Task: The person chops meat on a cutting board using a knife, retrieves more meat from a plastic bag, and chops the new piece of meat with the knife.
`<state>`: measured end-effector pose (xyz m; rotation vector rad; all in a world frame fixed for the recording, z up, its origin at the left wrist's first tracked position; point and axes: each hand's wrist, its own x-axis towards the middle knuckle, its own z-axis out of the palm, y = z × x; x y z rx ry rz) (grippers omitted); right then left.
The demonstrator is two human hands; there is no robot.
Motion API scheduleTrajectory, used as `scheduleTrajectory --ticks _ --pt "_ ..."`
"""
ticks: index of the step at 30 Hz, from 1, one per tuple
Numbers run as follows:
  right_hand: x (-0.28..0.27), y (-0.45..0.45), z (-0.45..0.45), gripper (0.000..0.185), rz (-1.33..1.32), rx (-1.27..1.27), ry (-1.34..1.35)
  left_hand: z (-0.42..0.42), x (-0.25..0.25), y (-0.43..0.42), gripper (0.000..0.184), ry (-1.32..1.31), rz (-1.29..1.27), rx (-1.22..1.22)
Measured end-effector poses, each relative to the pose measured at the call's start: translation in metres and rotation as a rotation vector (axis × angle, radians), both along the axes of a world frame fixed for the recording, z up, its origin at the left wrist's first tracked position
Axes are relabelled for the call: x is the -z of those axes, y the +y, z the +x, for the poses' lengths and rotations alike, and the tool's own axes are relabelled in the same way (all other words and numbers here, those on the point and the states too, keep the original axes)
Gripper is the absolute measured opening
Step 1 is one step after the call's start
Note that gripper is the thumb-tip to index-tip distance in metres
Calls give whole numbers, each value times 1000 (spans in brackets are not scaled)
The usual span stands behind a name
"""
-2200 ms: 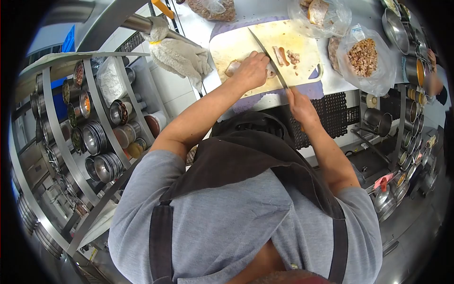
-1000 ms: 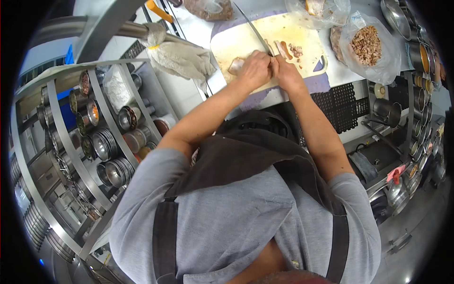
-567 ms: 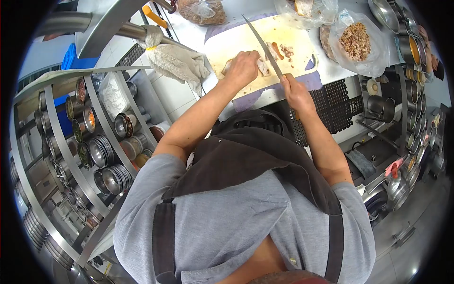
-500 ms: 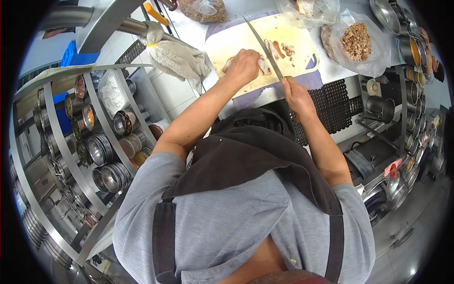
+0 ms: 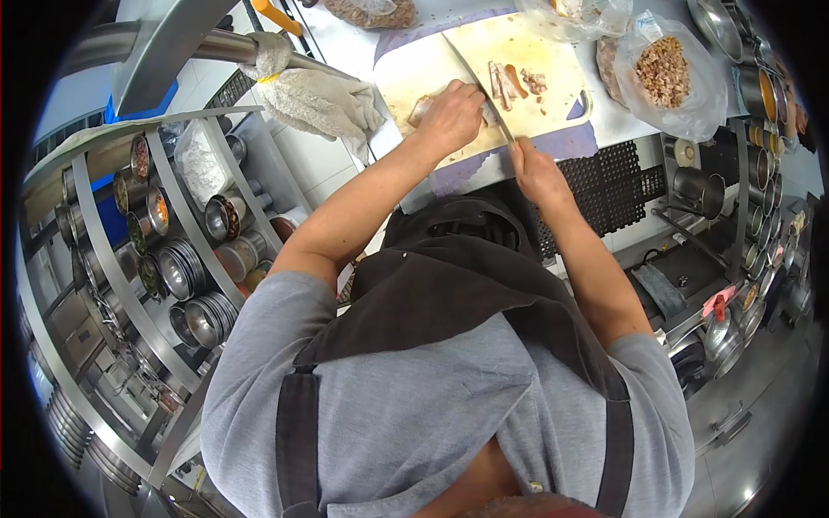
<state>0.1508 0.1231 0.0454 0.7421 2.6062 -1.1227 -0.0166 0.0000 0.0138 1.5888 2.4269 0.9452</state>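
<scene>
My right hand [image 5: 541, 175] is wrapped round the handle of a long kitchen knife [image 5: 480, 82], its blade angled away from me across the cream cutting board [image 5: 401, 73]. Just left of the blade, my left hand [image 5: 454, 118] presses curled fingers on a piece of meat [image 5: 420, 110], which is mostly hidden under the hand. Right of the blade lie several meat strips [image 5: 503, 82]. Beyond them is a small heap of diced meat [image 5: 534, 82], with a few loose bits nearer me.
Under the board is a purple mat [image 5: 566, 142]. A plastic bag of chopped pieces [image 5: 663, 73] stands at the right, another clear bag [image 5: 580, 19] behind the board. Left of it, a towel [image 5: 315, 104] hangs from a metal rail. Shelves with steel bowls [image 5: 181, 276] stand left.
The knife blade has moved left, close beside my left fingers, and meat strips now lie further apart on its right. My left hand has shifted slightly right. The view has shifted a little.
</scene>
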Motion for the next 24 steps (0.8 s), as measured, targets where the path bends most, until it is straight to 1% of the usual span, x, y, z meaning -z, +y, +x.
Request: scheduleTrajectory --ticks 1,3,7,12,14,17,20,24 --pt "7 -1 -9 33 12 1 43 -3 1 0 12 0 -9 4" --pt "5 -4 -30 33 -2 36 46 -19 4 8 15 39 2 -45" --pt "-1 2 -41 36 -2 57 66 -35 1 11 16 75 -88 -4" --pt "-6 2 -16 38 -34 30 70 -29 2 11 14 104 -102 -27" --pt "-11 -1 0 38 -44 47 10 -24 3 11 13 98 -95 -40" --pt "0 -1 -17 39 -13 44 11 -27 3 13 15 88 -75 -49" --pt "5 1 -64 41 -22 68 40 -33 6 15 15 107 -70 -50" --pt "4 5 -68 41 -37 95 48 -32 3 15 13 64 -6 -56"
